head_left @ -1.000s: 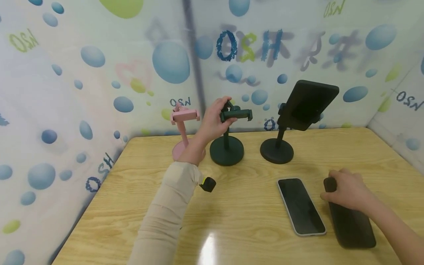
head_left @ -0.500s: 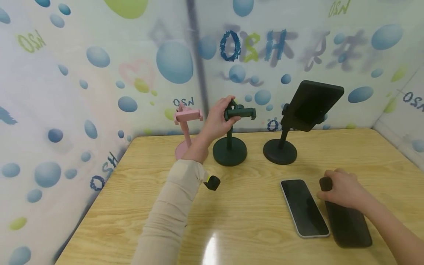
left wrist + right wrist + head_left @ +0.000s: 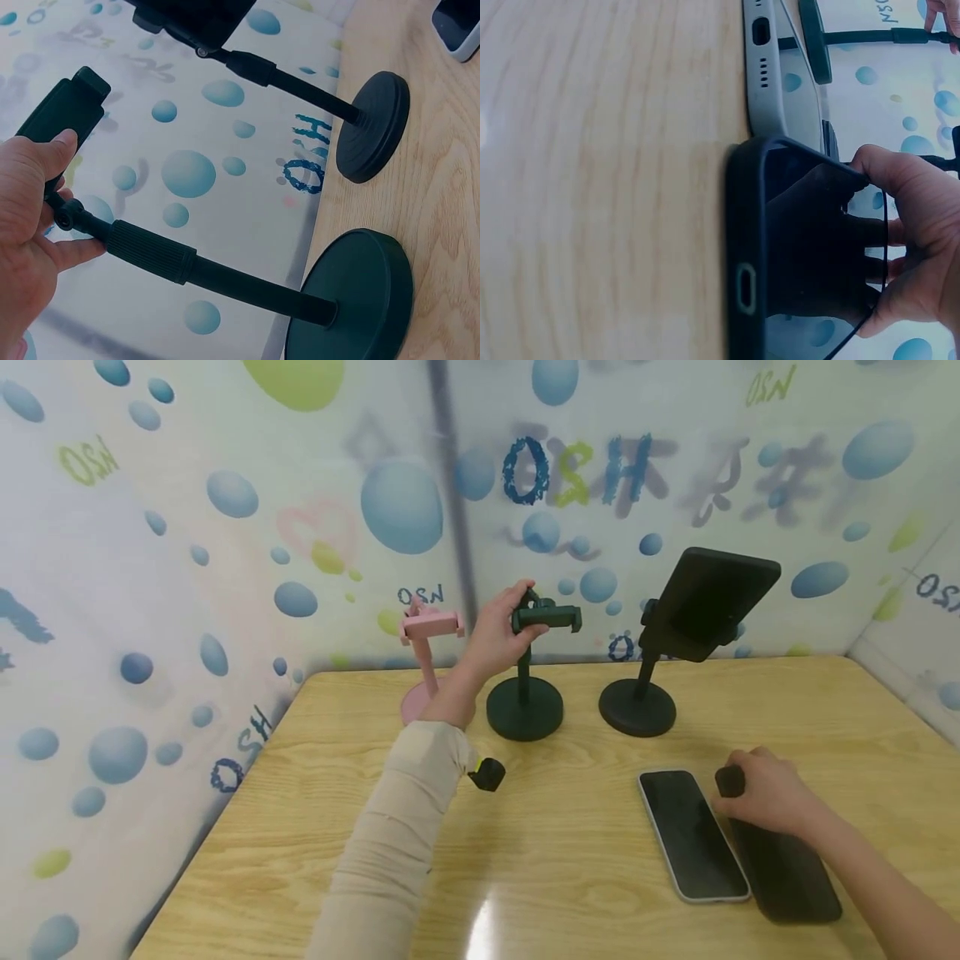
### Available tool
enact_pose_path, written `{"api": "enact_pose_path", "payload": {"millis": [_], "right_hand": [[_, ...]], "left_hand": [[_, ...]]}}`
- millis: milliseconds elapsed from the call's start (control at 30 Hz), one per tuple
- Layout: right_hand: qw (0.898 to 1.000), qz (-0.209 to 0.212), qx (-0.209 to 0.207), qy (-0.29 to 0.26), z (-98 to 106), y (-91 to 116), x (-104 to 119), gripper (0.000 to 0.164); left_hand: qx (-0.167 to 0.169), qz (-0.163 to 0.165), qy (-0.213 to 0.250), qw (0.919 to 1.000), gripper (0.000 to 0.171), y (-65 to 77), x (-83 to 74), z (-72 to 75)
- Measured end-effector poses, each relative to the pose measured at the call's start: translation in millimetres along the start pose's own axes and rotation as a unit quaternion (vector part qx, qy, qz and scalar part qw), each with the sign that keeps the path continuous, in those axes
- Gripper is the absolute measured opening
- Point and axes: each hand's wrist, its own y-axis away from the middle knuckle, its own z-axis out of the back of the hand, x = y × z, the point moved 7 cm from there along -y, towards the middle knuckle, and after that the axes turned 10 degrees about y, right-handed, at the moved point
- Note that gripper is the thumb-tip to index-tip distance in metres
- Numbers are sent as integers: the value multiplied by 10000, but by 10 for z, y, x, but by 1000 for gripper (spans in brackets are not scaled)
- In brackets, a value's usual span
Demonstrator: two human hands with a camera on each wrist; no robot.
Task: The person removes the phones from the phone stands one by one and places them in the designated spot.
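Observation:
At the dark green phone stand [image 3: 524, 706], my left hand [image 3: 495, 639] grips the clamp at its head. The left wrist view shows the thumb on the green clamp [image 3: 66, 112] and fingers behind it, by the joint. My right hand [image 3: 768, 793] holds the far end of a black phone [image 3: 787, 872] lying at the table's right side. In the right wrist view the thumb and fingers are at opposite long edges of the dark phone [image 3: 817, 240]. Close beside it on the left lies a phone with a white rim [image 3: 693, 835], screen up.
A pink phone stand [image 3: 432, 627] is at the left, partly behind my left forearm. To the right, a black stand [image 3: 637, 707] bears a black tablet [image 3: 712, 602], tilted. All stand along the back of the wooden table [image 3: 570, 852], before a patterned wall [image 3: 495, 435].
My right hand has moved left with the black phone, narrowing the gap to the white-rimmed phone. The left hand keeps its grip on the green stand. The head view has shifted slightly.

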Motion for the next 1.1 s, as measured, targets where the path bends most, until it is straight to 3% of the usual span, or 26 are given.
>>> {"api": "enact_pose_path", "payload": {"millis": [467, 700, 1100], "right_hand": [[10000, -12, 3, -15, -93, -8, -20, 46], [9999, 51, -142, 29, -106, -16, -34, 42], [9999, -32, -88, 60, -152, -12, -65, 40]], "left_hand": [[-44, 221, 147, 9996, 56, -6, 26, -15], [-85, 483, 193, 9986, 57, -13, 60, -9], [-86, 494, 273, 9984, 57, -16, 42, -9]]}}
